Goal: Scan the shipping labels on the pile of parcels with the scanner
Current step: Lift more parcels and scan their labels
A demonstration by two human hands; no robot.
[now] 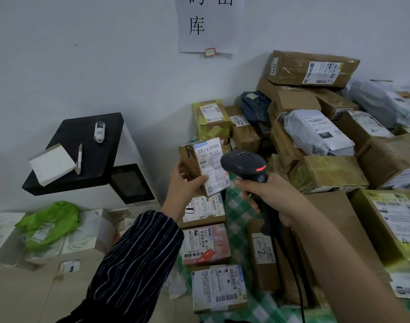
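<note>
A small brown cardboard parcel [187,157] with a white printed shipping label [212,164] is held up off the table, tilted, with the label facing the camera. The left hand [185,183] holds it, fingers and thumb curled round its lower end. The head of a black handheld barcode scanner [243,164] sits just beside the label's right edge, a red light showing on its back. The right hand [269,197] grips the scanner's handle, and a black cable [299,287] hangs from its base.

The step in hand looks like the scan of this one parcel; whether the code has read cannot be told. The next move likely calls for turning the scanner's nose squarely onto the barcode strip near the label's top, perhaps with a little more gap. The parcel could then go down by the three small labelled boxes [206,244] in a row on the green-and-white checked cloth [236,206]. Another would then come from the heap of brown cartons and grey mailer bags [316,136] on the right.
</note>
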